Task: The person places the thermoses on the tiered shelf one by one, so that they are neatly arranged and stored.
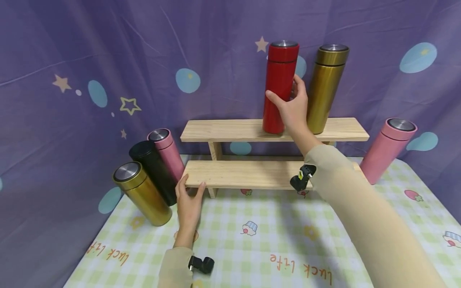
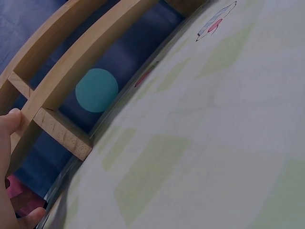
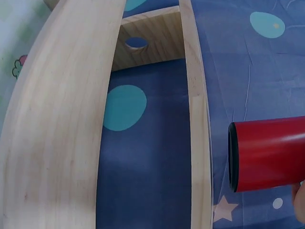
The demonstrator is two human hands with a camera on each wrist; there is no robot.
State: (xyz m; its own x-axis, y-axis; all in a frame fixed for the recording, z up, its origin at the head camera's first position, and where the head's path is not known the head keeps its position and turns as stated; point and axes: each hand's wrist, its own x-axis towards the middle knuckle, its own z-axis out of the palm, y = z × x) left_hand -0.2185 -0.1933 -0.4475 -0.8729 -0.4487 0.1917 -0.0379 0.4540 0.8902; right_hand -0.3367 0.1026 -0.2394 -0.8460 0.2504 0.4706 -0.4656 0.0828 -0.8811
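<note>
Over the upper board of a two-tier wooden shelf (image 1: pixel 230 129), my right hand (image 1: pixel 294 108) grips a red thermos bottle (image 1: pixel 281 80) around its body, upright with a slight tilt. In the right wrist view the dark base of the red thermos (image 3: pixel 271 155) shows a small gap from the upper board (image 3: pixel 200 143). A gold thermos (image 1: pixel 327 88) stands on that board, just right of the hand. My left hand (image 1: pixel 189 204) holds the left end of the lower board (image 1: pixel 245 174), thumb at its front edge. The left wrist view catches only part of this hand (image 2: pixel 7 157).
Left of the shelf stand a pink thermos (image 1: pixel 168 154), a black thermos (image 1: pixel 153 172) and another gold thermos (image 1: pixel 144 194). Another pink thermos (image 1: pixel 389 148) stands at the right end. A checked cloth (image 1: pixel 230 248) covers the table; a purple curtain (image 1: pixel 126 48) hangs behind.
</note>
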